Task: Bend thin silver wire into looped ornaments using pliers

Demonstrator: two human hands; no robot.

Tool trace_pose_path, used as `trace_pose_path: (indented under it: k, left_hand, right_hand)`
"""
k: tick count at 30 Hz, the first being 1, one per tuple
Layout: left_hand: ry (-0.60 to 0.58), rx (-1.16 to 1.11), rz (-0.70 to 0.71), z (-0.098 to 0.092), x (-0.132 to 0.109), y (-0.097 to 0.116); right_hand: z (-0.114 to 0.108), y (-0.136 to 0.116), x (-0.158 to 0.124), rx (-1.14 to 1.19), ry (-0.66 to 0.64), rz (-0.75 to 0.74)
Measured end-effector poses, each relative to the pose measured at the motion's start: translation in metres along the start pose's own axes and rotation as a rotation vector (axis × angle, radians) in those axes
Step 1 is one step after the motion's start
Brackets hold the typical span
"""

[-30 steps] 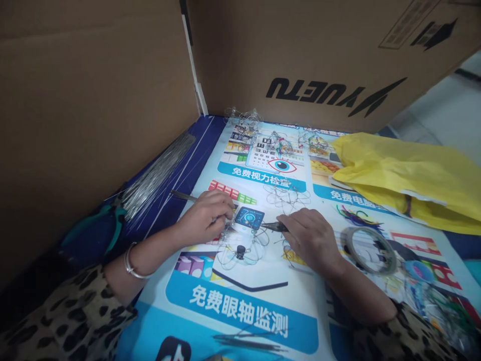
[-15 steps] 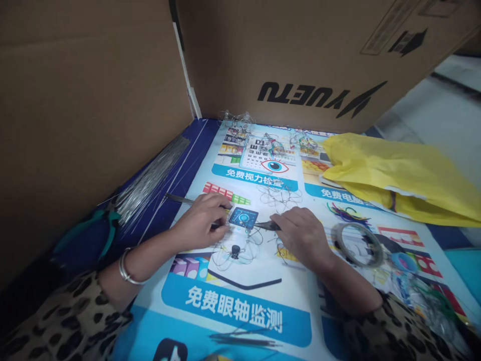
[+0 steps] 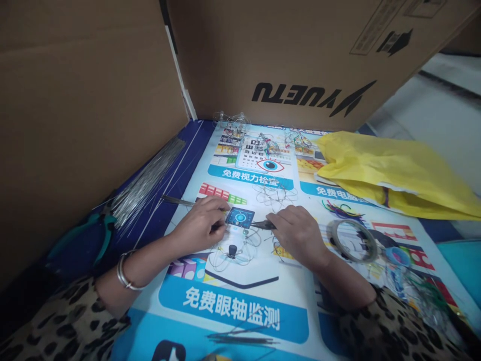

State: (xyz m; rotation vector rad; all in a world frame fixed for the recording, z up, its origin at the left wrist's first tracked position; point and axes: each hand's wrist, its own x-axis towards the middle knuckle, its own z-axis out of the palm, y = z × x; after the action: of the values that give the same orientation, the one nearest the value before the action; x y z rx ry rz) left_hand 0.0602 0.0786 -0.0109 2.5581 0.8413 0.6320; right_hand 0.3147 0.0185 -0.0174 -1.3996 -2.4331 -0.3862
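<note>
My left hand [image 3: 201,223] is closed, fingers bent, around a slim metal tool [image 3: 176,200] whose end sticks out on the far left side. The rest of that tool is hidden. In my right hand [image 3: 298,235] are dark-tipped pliers [image 3: 263,224], pointing left; their handles are covered by the palm. Between both hands lies a looped thin-wire piece [image 3: 244,245] with small beads, its upper edge meeting the plier tip and my left fingertips. Whether the jaws grip the wire is too small to tell. The printed poster [image 3: 259,281] lies underneath.
Cardboard walls [image 3: 263,50] stand at the back and left. A bundle of straight wires [image 3: 146,183] and teal-handled pliers [image 3: 107,235] lie left. Rightward are a tape roll [image 3: 352,241], coloured wires [image 3: 341,210] and a yellow bag [image 3: 394,170]. Dark wire pieces [image 3: 240,338] lie in front.
The whole view has shifted slightly, so everything sits a little further left. My hands keep nearly the same pose around the wire piece.
</note>
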Motion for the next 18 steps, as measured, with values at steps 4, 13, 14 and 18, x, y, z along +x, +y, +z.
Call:
trace_pose_path:
  k: [4, 13, 14, 18]
  left_hand:
    - [0.022, -0.037, 0.023, -0.0002, 0.0011, 0.0002]
    - [0.044, -0.075, 0.005, -0.0006, 0.0007, 0.0009]
    - [0.044, -0.075, 0.006, -0.0004, 0.0005, 0.0007]
    - [0.047, -0.074, 0.013, 0.0001, 0.0001, 0.0007]
  right_hand:
    - [-0.0005, 0.0002, 0.0001, -0.009, -0.015, 0.001]
    - [-0.0006, -0.0003, -0.0002, -0.026, -0.003, 0.019]
    - [-0.0003, -0.0002, -0.0002, -0.029, -0.001, 0.02]
    - [0.0006, 0.0003, -0.0005, -0.022, 0.027, 0.021]
